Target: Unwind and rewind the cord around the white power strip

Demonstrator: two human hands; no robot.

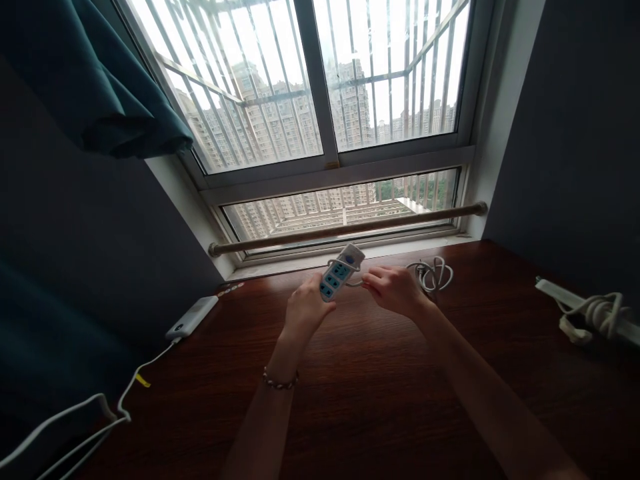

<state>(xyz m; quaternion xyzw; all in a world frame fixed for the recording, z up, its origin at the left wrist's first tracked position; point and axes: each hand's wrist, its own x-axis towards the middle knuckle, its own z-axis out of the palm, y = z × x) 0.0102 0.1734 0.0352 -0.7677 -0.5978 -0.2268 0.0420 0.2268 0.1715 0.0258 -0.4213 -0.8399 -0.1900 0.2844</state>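
We gripped the power strip [340, 272] near-end in our left hand [307, 307], long axis slanting away rightward; right hand [395, 290], just beside, pinched its cord [355, 285].

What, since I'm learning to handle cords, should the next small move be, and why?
Perhaps bring the cord in the right hand once more around the power strip: one loop crosses it, the left hand holds its lower end, and more cord lies coiled on the wooden surface.
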